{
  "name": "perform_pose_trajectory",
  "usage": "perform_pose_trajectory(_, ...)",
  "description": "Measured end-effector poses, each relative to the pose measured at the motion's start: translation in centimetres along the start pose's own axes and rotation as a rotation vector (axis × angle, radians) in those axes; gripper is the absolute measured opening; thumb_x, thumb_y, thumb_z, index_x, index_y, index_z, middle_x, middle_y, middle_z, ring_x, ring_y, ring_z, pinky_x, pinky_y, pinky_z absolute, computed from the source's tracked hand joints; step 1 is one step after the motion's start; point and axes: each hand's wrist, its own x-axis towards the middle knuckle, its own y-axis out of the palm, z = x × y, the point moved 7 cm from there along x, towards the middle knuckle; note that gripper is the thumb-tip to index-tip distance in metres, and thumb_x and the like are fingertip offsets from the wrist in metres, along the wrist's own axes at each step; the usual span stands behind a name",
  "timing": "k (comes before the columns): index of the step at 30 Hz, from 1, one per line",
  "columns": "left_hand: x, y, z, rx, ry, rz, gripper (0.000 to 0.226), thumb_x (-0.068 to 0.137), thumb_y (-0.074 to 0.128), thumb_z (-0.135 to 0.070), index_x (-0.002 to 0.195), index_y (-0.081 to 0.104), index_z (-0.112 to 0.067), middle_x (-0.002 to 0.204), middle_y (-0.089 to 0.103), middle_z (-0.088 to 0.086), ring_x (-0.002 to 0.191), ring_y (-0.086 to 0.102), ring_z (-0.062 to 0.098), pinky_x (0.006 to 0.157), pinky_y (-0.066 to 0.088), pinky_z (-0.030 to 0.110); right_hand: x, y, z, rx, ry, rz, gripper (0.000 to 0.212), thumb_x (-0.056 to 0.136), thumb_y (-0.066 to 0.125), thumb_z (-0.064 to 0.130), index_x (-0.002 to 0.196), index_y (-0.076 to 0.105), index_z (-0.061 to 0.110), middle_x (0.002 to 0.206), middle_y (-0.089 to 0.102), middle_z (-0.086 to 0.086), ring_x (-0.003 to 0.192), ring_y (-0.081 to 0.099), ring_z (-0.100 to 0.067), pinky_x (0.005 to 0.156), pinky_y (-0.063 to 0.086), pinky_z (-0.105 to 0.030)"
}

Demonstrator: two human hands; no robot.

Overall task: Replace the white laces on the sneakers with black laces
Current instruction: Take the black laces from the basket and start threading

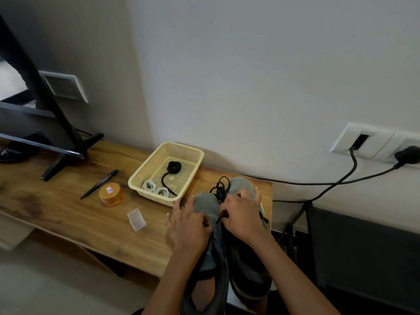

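Observation:
Two grey sneakers lie side by side at the table's right end, toes toward the wall: the left sneaker point(205, 204) and the right sneaker point(242, 186). A black lace point(219, 188) lies bunched between their toes and runs down to the left sneaker's eyelets. My left hand point(188, 228) rests over the left sneaker and pinches the lace at the eyelets, its other fingers spread. My right hand point(242, 215) lies across the right sneaker, thumb and forefinger pinching the same lace. A cream basket point(145, 169) holds white lace coils point(155, 189) and a coiled black lace point(174, 166).
On the wooden table point(68, 208) lie a black pen point(100, 184), an orange jar point(111, 193) and a small clear plastic box point(136, 219). A monitor stand point(66, 153) occupies the left. Cables point(341, 183) run from wall sockets on the right. A dark cabinet point(363, 258) stands beside the table.

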Motion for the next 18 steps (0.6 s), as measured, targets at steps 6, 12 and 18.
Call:
perform_pose_trajectory(6, -0.1, -0.1, -0.2, -0.018, 0.003, 0.001, 0.013, 0.088, 0.059, -0.038, 0.091, 0.071, -0.034, 0.159, 0.007, -0.011, 0.146, -0.006, 0.026, 0.115, 0.004, 0.050, 0.0, 0.8, 0.4, -0.008, -0.023, 0.043, 0.018, 0.089, 0.057, 0.024, 0.101, 0.070, 0.027, 0.115, 0.054, 0.006, 0.125, 0.032, -0.024, 0.111, -0.004, -0.057)
perform_pose_trajectory(12, 0.1, 0.0, 0.1, -0.019, 0.000, 0.007, 0.021, 0.093, 0.048, -0.034, 0.091, 0.068, -0.025, 0.159, 0.011, -0.005, 0.145, -0.001, 0.027, 0.114, 0.011, 0.047, -0.3, 0.2, -0.7, -0.054, 0.033, 0.032, 0.044, 0.084, 0.060, 0.024, 0.127, 0.052, 0.031, 0.134, 0.039, 0.002, 0.134, 0.021, -0.028, 0.110, -0.004, -0.061)
perform_pose_trajectory(18, 0.3, -0.1, 0.6, -0.085, 0.005, 0.027, 0.019, 0.094, 0.050, -0.032, 0.089, 0.065, -0.021, 0.159, 0.009, 0.001, 0.138, 0.021, 0.025, 0.103, 0.032, 0.041, -0.6, -0.3, -1.5, -0.079, 0.057, 0.058, 0.057, 0.082, 0.065, 0.028, 0.135, 0.043, 0.034, 0.144, 0.033, 0.001, 0.141, 0.013, -0.028, 0.109, -0.009, -0.062)
